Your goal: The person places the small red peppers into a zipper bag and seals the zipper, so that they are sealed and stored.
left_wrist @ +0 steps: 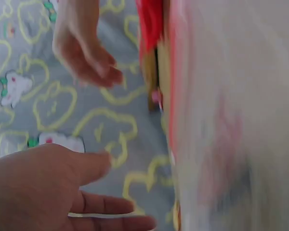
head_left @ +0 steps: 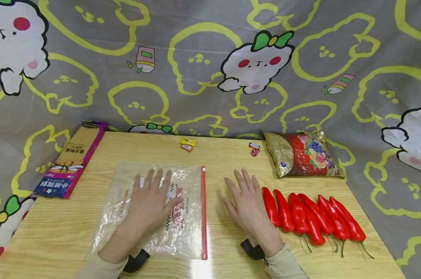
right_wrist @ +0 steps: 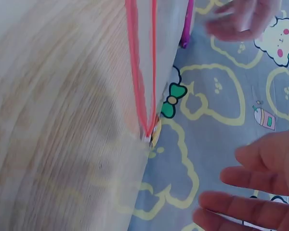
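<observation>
My left hand (head_left: pixel 149 207) is held above a clear plastic zip bag (head_left: pixel 193 236), its fingers spread and straight. The bag lies flat, with a red zip strip (head_left: pixel 204 217) along its right side and dark and red print partly covered by the hand. To the right of the bag my right hand (head_left: pixel 250 207) hovers over the wooden table with fingers extended, holding nothing. Just beside it lies a row of several red peppers (head_left: pixel 299 217) with green stems. Both wrist views show the left hand (left_wrist: pixel 48 185) and right hand (right_wrist: pixel 260 178) raised off the tabletop.
At the left edge lies a long purple-edged packet (head_left: pixel 72 155). A gold and red bag (head_left: pixel 301 155) with fruit pictures sits at the back right. Small yellow (head_left: pixel 187 142) and red-and-blue (head_left: pixel 254 146) wrapped sweets lie near the back edge. A patterned grey cloth (head_left: pixel 196 108) hangs behind.
</observation>
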A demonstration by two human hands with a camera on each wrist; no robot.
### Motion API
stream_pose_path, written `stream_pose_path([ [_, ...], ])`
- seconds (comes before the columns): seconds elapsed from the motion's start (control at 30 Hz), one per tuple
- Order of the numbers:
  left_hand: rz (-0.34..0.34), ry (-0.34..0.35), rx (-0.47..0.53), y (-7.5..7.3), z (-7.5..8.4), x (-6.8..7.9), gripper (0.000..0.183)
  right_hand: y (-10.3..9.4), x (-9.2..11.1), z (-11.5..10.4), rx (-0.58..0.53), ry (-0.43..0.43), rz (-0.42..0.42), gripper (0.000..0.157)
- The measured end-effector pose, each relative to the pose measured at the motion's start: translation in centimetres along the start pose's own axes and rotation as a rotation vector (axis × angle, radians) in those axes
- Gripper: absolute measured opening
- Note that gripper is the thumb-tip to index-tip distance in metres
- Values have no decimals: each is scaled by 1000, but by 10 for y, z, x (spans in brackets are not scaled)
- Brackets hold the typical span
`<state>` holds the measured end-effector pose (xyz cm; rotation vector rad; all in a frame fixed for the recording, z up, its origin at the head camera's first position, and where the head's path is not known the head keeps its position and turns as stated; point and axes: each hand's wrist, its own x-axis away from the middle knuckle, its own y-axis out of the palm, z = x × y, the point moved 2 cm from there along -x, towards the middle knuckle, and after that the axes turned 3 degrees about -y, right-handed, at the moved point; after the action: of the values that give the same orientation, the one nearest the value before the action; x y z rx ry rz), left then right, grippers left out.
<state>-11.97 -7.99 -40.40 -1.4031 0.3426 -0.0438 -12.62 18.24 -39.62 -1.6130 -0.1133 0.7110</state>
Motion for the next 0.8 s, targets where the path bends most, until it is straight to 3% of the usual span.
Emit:
stream_pose_path([
  [0.1, 0, 69, 91, 5, 24, -4, 46, -4, -2, -4, -52, -50, 147, 20],
  [0.17, -42, 110, 162, 11, 41, -9, 31, -6, -2, -8, -88, -68, 207, 7],
  [0.27, -154, 114, 261, 23, 63, -17, 29, -8, -1, -13, -111, -78, 223, 4],
  [0.37, -235, 64, 288, 38, 75, -24, 37, -7, 1, -16, -120, -88, 214, 5],
  [0.53, -271, 9, 250, 54, 80, -28, 42, -7, 1, -20, -126, -109, 215, 7],
  [0.67, -226, 25, 235, 54, 78, -29, 32, -7, 0, -21, -130, -114, 218, 5],
  [0.8, -178, 21, 326, 51, 73, -29, 30, -5, 0, -24, -219, -101, 148, 10],
])
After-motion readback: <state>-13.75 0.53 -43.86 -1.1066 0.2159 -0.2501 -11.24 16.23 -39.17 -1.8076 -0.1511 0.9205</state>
